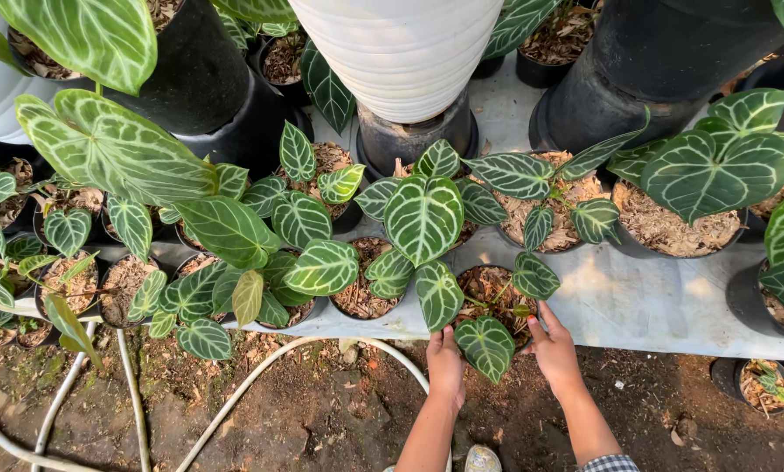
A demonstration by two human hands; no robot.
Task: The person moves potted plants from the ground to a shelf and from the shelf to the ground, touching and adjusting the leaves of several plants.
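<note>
Small potted veined-leaf plant (490, 301), upright at shelf edge

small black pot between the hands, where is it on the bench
In the head view, the small black pot sits at the bench's front edge, right of centre, between the left hand and right hand.

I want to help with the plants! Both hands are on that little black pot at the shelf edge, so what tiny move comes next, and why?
Probably lift the small pot straight up a little: the left hand and right hand already cup its sides, and neighbouring leaves crowd it.
</note>
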